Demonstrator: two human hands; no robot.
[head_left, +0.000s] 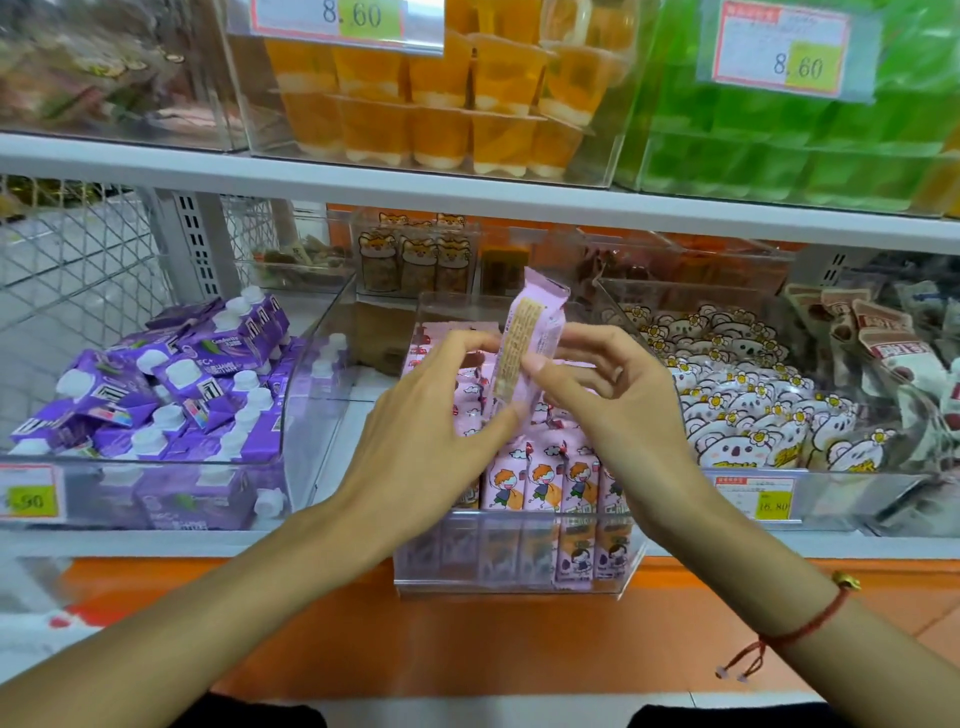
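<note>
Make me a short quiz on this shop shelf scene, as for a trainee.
1. True or false: the left hand and the right hand both hold the pink packet above the clear bin of like packets.
2. What fills the lower shelf's leftmost bin? A purple cartons; B green jellies; C koala packets.
3. Which wrist wears the red cord?
Key: 1 true; 2 A; 3 the right.
</note>
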